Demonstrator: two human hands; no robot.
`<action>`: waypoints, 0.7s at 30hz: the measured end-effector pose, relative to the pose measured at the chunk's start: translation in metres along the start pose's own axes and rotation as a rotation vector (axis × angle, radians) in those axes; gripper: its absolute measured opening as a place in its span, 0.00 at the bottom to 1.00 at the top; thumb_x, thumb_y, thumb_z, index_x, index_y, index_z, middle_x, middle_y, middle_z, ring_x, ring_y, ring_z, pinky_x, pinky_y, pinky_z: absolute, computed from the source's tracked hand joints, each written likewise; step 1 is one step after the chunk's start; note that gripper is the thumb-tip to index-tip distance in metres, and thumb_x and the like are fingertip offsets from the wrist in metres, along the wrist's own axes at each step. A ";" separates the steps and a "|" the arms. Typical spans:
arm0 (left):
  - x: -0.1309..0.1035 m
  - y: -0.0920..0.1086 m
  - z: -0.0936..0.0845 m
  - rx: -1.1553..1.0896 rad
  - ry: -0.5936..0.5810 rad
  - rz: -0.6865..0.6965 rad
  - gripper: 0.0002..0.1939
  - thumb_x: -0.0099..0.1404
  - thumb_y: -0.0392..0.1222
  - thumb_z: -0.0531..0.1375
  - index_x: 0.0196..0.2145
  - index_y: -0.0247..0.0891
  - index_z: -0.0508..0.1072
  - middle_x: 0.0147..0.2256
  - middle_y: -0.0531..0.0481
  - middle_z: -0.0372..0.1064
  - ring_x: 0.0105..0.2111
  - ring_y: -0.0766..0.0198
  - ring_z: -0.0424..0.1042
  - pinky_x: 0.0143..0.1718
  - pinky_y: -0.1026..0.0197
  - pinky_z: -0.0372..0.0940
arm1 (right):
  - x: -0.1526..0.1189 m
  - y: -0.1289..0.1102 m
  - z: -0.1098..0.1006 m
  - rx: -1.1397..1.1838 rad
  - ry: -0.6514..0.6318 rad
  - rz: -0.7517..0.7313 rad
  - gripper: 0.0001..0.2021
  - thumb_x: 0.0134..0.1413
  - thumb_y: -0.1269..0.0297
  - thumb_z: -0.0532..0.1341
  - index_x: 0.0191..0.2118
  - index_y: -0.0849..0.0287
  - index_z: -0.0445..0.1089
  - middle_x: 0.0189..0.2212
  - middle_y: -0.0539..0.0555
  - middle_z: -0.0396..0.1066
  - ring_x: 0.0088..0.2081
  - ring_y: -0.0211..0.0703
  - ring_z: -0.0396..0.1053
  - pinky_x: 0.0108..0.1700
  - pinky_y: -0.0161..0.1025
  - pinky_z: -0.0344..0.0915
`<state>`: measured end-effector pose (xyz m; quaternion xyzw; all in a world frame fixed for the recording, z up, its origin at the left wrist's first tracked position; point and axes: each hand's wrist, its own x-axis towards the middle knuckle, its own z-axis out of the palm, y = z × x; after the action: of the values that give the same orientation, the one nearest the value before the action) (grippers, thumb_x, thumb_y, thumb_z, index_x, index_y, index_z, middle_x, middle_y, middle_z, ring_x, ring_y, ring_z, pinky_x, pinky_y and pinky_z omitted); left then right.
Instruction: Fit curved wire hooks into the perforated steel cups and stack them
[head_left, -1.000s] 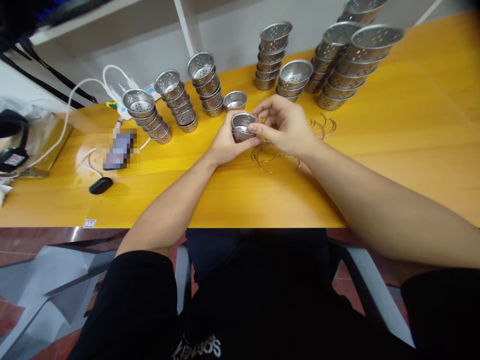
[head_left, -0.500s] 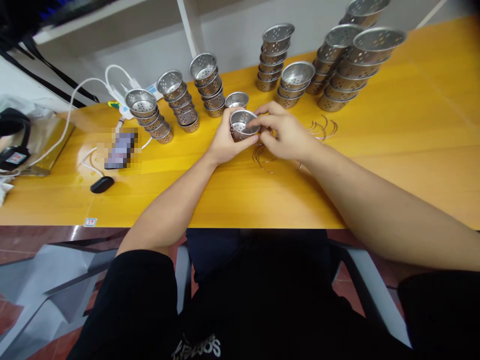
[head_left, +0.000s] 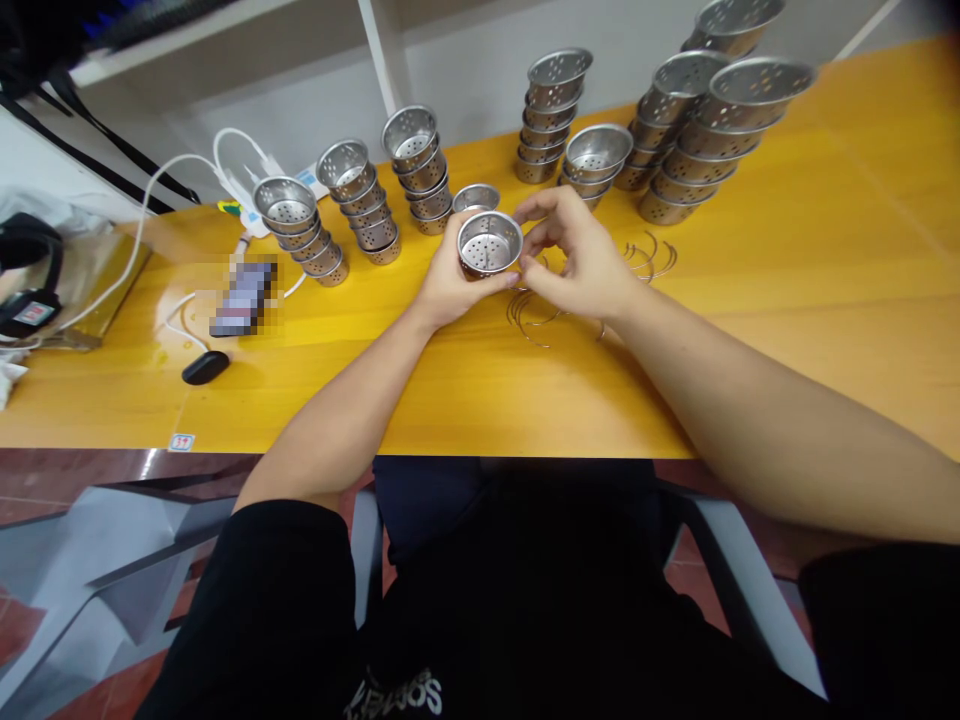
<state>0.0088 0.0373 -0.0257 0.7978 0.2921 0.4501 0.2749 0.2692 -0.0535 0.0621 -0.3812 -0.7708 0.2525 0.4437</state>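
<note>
From here I see the left hand [head_left: 444, 285] wrapped round a small silver metal cup with punched holes [head_left: 490, 243], thumb along the near side, fingers behind it. That grip probably steadies the wall while leaving the mouth open to view. The right hand [head_left: 581, 260] is half curled just beside the rim, thumb and forefinger close together; I can't tell whether they pinch anything or touch the cup. Coming in from the side, it leaves the inside in plain sight.

The held cup is above the yellow wooden table [head_left: 487, 400], in front of the wearer, mouth up and tipped a little towards them. It looks shiny and round-rimmed, its floor dotted with holes; a thin dark line crosses the inside, too fine for me to name.

Thin, curved copper-coloured wires [head_left: 676, 257] lie loose under and beyond the right hand, likely kept there for easy reach. Behind the held cup sits another small silver cup [head_left: 478, 197]. Farther out, nested stacks of perforated silver cups stand to the left [head_left: 360, 195] and right [head_left: 709, 140], mouths up, perhaps nested to save room.
</note>
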 end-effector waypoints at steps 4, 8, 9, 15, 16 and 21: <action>0.003 -0.014 0.001 0.013 -0.021 0.024 0.70 0.67 0.97 0.71 0.86 0.52 0.56 0.78 0.34 0.71 0.81 0.35 0.79 0.86 0.29 0.73 | 0.001 0.003 0.002 -0.003 0.013 -0.019 0.55 0.59 0.32 0.93 0.83 0.44 0.76 0.73 0.66 0.82 0.65 0.73 0.86 0.69 0.65 0.88; 0.004 -0.018 0.001 -0.046 -0.055 0.029 0.74 0.60 0.98 0.74 0.84 0.48 0.59 0.78 0.31 0.73 0.82 0.31 0.78 0.85 0.26 0.75 | 0.001 0.012 0.008 -0.045 -0.002 -0.013 0.61 0.57 0.27 0.92 0.88 0.40 0.73 0.74 0.66 0.80 0.70 0.80 0.81 0.72 0.73 0.86; 0.003 -0.015 0.000 -0.056 -0.075 0.022 0.74 0.59 0.99 0.75 0.83 0.47 0.60 0.78 0.31 0.73 0.82 0.30 0.78 0.85 0.26 0.75 | 0.000 0.013 0.010 -0.054 -0.010 -0.011 0.59 0.59 0.27 0.91 0.88 0.39 0.73 0.74 0.66 0.80 0.71 0.82 0.80 0.73 0.76 0.85; -0.004 0.021 -0.007 -0.035 -0.134 -0.047 0.68 0.68 0.89 0.77 0.85 0.47 0.58 0.83 0.29 0.69 0.86 0.29 0.74 0.89 0.29 0.71 | 0.000 0.006 0.005 -0.129 -0.033 0.030 0.49 0.68 0.24 0.84 0.85 0.38 0.77 0.75 0.65 0.80 0.76 0.88 0.77 0.76 0.81 0.82; -0.005 0.025 -0.008 -0.019 -0.142 -0.067 0.66 0.69 0.86 0.79 0.85 0.47 0.59 0.84 0.30 0.69 0.86 0.30 0.75 0.89 0.29 0.71 | 0.001 0.005 0.002 -0.154 -0.032 0.052 0.50 0.68 0.23 0.83 0.85 0.37 0.76 0.76 0.64 0.79 0.77 0.87 0.76 0.76 0.80 0.82; -0.006 0.028 -0.021 0.123 -0.119 -0.188 0.51 0.76 0.64 0.81 0.83 0.48 0.62 0.85 0.30 0.69 0.85 0.34 0.75 0.92 0.28 0.68 | 0.016 0.011 -0.009 -0.222 0.009 0.106 0.48 0.79 0.22 0.75 0.87 0.48 0.71 0.81 0.70 0.75 0.73 0.74 0.79 0.72 0.67 0.84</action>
<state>-0.0062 0.0175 0.0002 0.8075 0.3760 0.3555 0.2831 0.2762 -0.0339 0.0662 -0.4694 -0.7707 0.1869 0.3882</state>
